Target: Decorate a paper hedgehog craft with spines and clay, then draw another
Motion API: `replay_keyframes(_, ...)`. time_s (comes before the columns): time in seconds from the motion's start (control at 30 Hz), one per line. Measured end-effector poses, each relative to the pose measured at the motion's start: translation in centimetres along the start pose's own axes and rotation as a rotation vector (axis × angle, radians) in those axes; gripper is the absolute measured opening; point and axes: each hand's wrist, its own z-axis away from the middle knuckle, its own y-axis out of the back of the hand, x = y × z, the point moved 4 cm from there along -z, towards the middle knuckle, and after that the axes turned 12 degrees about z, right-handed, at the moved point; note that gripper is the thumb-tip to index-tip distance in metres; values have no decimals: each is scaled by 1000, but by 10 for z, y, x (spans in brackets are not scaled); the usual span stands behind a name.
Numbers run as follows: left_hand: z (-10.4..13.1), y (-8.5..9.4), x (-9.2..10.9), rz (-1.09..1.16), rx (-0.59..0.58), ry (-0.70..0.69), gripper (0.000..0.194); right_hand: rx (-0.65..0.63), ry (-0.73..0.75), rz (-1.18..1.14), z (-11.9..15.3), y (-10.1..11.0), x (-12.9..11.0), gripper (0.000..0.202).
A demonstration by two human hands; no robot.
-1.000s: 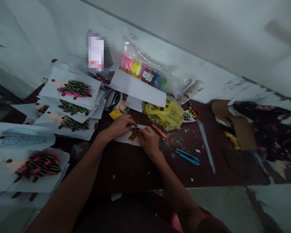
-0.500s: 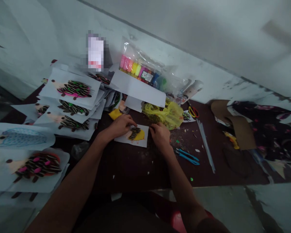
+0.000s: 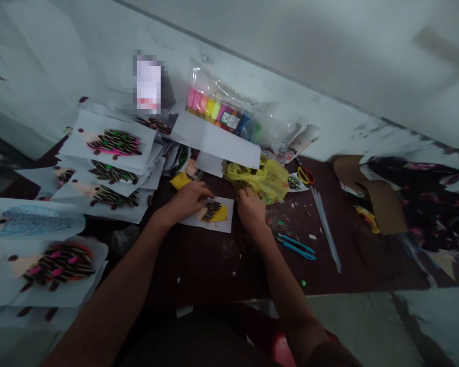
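A small white card (image 3: 224, 228) lies on the dark table, with a hedgehog figure (image 3: 214, 211) on it: a yellow body partly covered with rows of dark striped seeds. My left hand (image 3: 187, 200) rests on the card's upper left part, fingers bent together and holding it down. To the right of the card, my right hand (image 3: 251, 210) has its fingers drawn together at the front edge of a crumpled yellow plastic bag (image 3: 270, 178). Whatever those fingertips hold is hidden. A yellow lump (image 3: 180, 180) sits just behind my left hand.
Stacked hedgehog pictures (image 3: 117, 142) fill the left side. Behind are a clear bag of coloured clay (image 3: 214, 107) and a white sheet (image 3: 218, 137). Rightward lie scissors (image 3: 306, 176), a blue cutter (image 3: 296, 247), glue sticks (image 3: 326, 229), a yellow tool (image 3: 367, 218) and dark flowered cloth (image 3: 428, 204).
My right hand has moved from the card's right edge slightly up to the yellow bag's edge. My left hand stays on the card.
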Motion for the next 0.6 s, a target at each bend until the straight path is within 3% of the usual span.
replay_keyframes(0.13, 1, -1, 0, -5, 15, 1, 33, 72, -14, -213, -1, -4, 14, 19)
replay_keyframes(0.3, 0, 3, 4, 20, 56, 12, 35, 178, 28, -759, -1, -9, 24, 17)
replay_keyframes(0.43, -1, 13, 17, 134, 129, -8, 30, 95, -17, -1065, 0, -14, 19, 25)
replay_keyframes(0.6, -8, 8, 36, 371, 92, 34, 20, 5, -68, -1257, 0, -12, 1, 27)
